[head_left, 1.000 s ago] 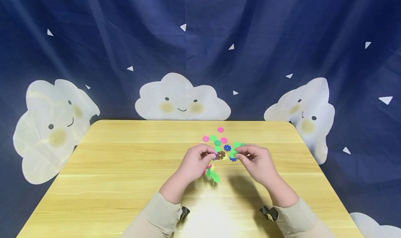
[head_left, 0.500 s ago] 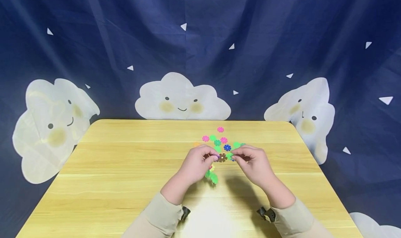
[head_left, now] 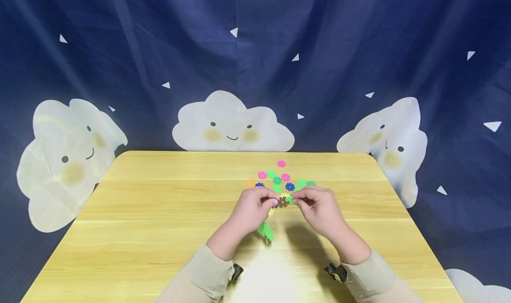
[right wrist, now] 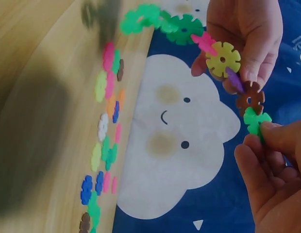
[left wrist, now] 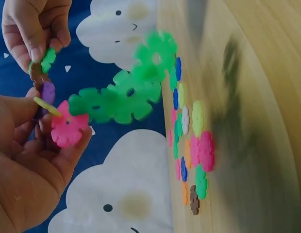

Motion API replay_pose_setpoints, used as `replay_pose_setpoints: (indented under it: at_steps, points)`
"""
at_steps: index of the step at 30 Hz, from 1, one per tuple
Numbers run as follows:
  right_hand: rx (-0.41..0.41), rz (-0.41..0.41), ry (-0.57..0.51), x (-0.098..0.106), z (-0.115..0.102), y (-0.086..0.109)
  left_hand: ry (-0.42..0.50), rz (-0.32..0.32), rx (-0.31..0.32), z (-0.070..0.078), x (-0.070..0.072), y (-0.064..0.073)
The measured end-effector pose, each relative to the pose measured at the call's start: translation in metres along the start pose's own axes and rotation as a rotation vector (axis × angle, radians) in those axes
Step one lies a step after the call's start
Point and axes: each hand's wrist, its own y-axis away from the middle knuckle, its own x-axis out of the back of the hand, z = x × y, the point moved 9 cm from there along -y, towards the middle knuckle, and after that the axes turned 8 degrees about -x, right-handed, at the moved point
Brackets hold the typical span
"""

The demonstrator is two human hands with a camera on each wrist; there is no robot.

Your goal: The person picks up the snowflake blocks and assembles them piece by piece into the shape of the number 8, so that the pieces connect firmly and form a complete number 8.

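Observation:
My left hand [head_left: 252,207] holds a chain of slotted plastic snowflake discs, pinching it at a purple disc [right wrist: 234,80]. A brown disc [right wrist: 252,98] follows the purple one toward my right hand [head_left: 321,207]. Between that hand's thumb and fingers is a small green disc [right wrist: 257,121], meeting the brown disc's edge; how deep the slots sit is unclear. On the other side of the purple disc come a yellow disc [right wrist: 223,59], a pink disc [left wrist: 69,125] and several green discs [left wrist: 133,94], which hang below my left hand in the head view.
Loose snowflake discs lie on the wooden table [head_left: 159,236] beyond my hands, among them a pink one [head_left: 281,163], a blue one [head_left: 289,186] and an orange one [head_left: 250,183]. A dark blue curtain [head_left: 255,68] with cloud prints hangs behind the table's far edge.
My right hand has moved left, bringing its green disc from apart to against the brown disc. The chain's hanging green end has swung slightly lower and to the left.

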Motion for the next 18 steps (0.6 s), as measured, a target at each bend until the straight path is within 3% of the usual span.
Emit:
replay_pose_setpoints:
  at_steps: [5, 13, 16, 18]
  points:
    - [0.005, -0.033, -0.021, 0.001, -0.002, -0.002, -0.002, -0.032, 0.001, 0.001, -0.001, -0.001]
    - [0.098, -0.065, -0.028, 0.004, -0.016, -0.006, -0.127, -0.030, -0.116, 0.020, -0.003, -0.009]
    - [0.054, -0.084, -0.099, 0.005, -0.009, -0.008, -0.121, -0.010, -0.130, 0.023, -0.001, -0.010]
    - [-0.024, -0.063, -0.142, 0.012, 0.006, -0.010, -0.081, 0.005, -0.114, 0.022, 0.000, -0.010]
